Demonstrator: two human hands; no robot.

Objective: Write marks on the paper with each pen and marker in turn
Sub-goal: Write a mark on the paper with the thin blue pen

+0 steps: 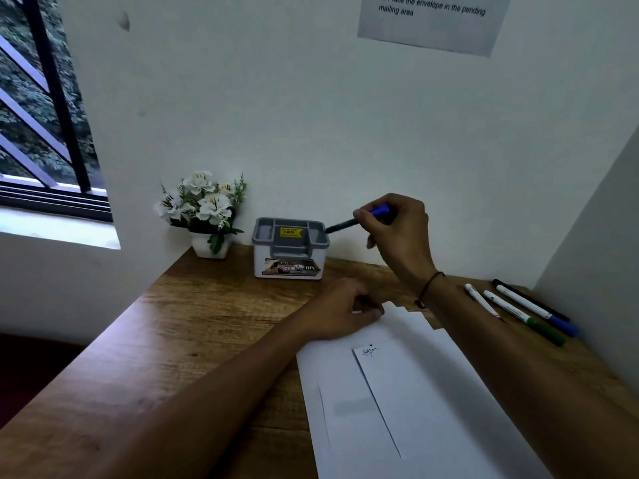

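Note:
My right hand (397, 229) is raised above the desk, shut on a pen with a blue cap end and a dark barrel (342, 224). Its dark tip points at the right rim of the grey pen holder box (289, 248). My left hand (340, 311) rests curled on the top corner of the white paper (415, 392), and whether it holds anything I cannot tell. A narrower folded sheet on the paper bears a small handwritten mark (370, 351). Several markers lie at the right: a white one with a red tip (482, 302), a green-capped one (525, 318), a blue-capped one (539, 311) and a black one (529, 299).
A small white pot of white artificial flowers (204, 212) stands left of the holder against the wall. The wooden desk (173, 340) sits in a corner, with a wall close on the right. A window is at the far left. A printed notice (432, 19) hangs above.

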